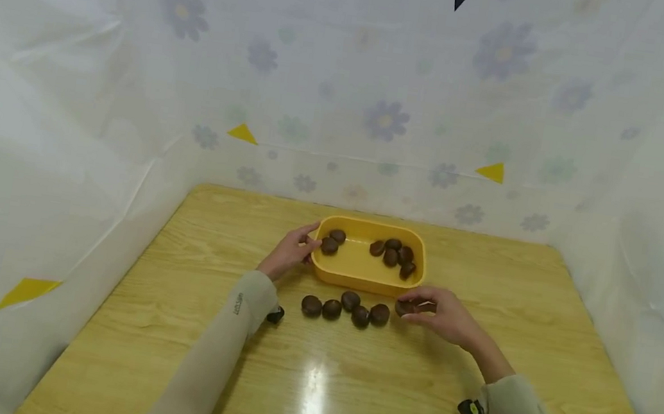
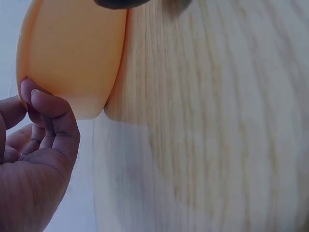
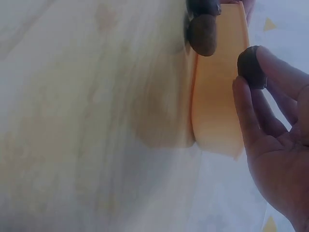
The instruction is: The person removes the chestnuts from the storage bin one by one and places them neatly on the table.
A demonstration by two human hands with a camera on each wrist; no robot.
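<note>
A pale wooden table (image 1: 345, 391) stands enclosed by white flower-printed sheeting (image 1: 385, 88) with triangles.

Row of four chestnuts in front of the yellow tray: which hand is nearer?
Right. The right hand, pinching a chestnut, sits just beside the row. The left hand rests at the yellow tray rim, farther back.
</note>
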